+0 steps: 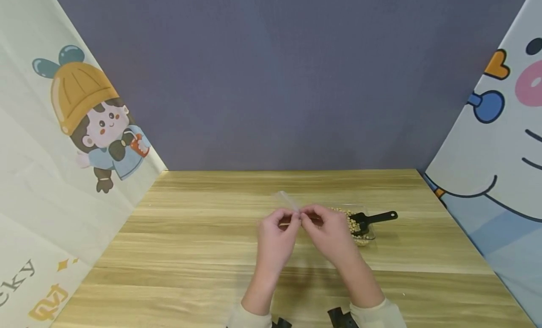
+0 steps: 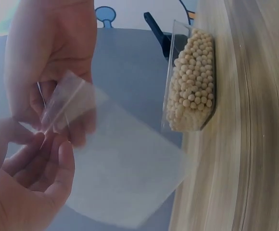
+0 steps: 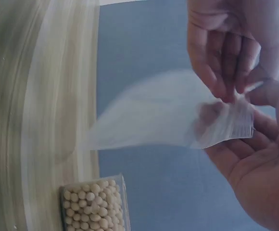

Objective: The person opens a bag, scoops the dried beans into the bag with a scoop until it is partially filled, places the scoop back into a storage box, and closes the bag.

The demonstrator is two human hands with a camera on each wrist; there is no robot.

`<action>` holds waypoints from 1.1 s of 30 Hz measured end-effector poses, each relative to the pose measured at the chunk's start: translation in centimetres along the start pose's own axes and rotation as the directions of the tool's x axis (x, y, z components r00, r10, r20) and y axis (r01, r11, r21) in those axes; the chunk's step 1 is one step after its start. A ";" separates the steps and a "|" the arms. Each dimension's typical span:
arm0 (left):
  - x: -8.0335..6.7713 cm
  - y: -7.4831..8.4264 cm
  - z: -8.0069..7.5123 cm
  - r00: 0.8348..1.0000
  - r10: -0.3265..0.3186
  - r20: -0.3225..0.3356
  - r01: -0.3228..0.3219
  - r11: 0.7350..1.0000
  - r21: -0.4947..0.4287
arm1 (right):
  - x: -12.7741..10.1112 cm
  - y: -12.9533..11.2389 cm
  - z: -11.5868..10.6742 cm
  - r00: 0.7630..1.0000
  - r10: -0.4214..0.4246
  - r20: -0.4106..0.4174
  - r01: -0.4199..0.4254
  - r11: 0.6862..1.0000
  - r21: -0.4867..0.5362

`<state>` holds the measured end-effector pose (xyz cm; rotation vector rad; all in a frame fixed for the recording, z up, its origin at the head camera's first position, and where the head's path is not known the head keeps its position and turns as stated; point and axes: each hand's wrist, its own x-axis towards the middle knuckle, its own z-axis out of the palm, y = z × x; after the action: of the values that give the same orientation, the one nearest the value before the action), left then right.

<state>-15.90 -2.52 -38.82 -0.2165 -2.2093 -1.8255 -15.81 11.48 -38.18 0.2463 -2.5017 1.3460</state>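
A clear plastic zip bag (image 2: 125,163) hangs from both hands above the table, spread out below their fingertips. My left hand (image 1: 273,234) pinches its top edge between thumb and fingers. Close beside it, my right hand (image 1: 332,231) pinches the same edge, the two sets of fingertips nearly touching. In the right wrist view the bag (image 3: 149,113) looks flat, with nothing visible inside. Behind my right hand stands a clear box (image 1: 371,231) of pale round beans (image 2: 192,77), partly hidden by that hand. A black scoop (image 1: 381,217) rests in the beans, handle pointing right.
The wood-grain table (image 1: 190,252) runs back to a grey-blue wall panel (image 1: 288,83). Cartoon-printed panels stand on the left (image 1: 34,177) and right (image 1: 499,177).
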 end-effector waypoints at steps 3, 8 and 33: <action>0.0 -0.1 -0.2 1.000 -0.007 0.018 0.007 1.000 0.025 | 0.0 0.0 -0.3 0.999 -0.043 0.026 0.045 0.996 -0.073; 0.1 -0.2 -0.4 0.999 -0.011 0.051 0.009 0.998 0.056 | -0.1 -0.4 -1.1 0.994 -0.066 0.083 0.079 0.984 -0.159; 0.9 0.0 -1.0 0.950 -0.011 0.311 -0.026 0.993 0.115 | 0.4 -0.8 -2.4 0.963 0.054 0.266 -0.033 0.996 -0.082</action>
<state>-16.67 -3.59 -38.41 -0.5214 -2.5113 -1.7499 -15.53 13.06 -36.13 0.3817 -2.7903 1.3053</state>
